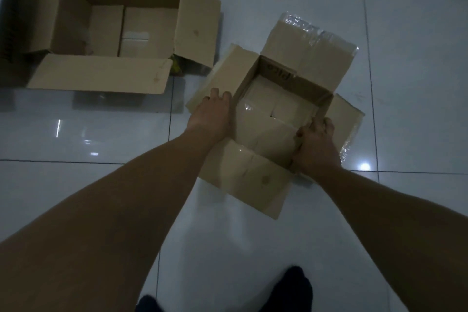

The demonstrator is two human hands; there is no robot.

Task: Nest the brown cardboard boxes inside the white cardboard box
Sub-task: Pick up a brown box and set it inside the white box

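i see two open brown boxes on the pale tiled floor (pixel 253 248). the smaller brown box (pixel 276 119) sits right of centre with its flaps splayed. my left hand (pixel 212 114) clenches its left wall at the rim, fingers over the flap fold; my right hand (pixel 315 142) grasps the near right corner. the larger brown box (pixel 114 28) lies well apart at upper left, untouched

Two open brown cardboard boxes (pixel 111 30) (pixel 276 119), two hands (pixel 211 114) (pixel 316 145).
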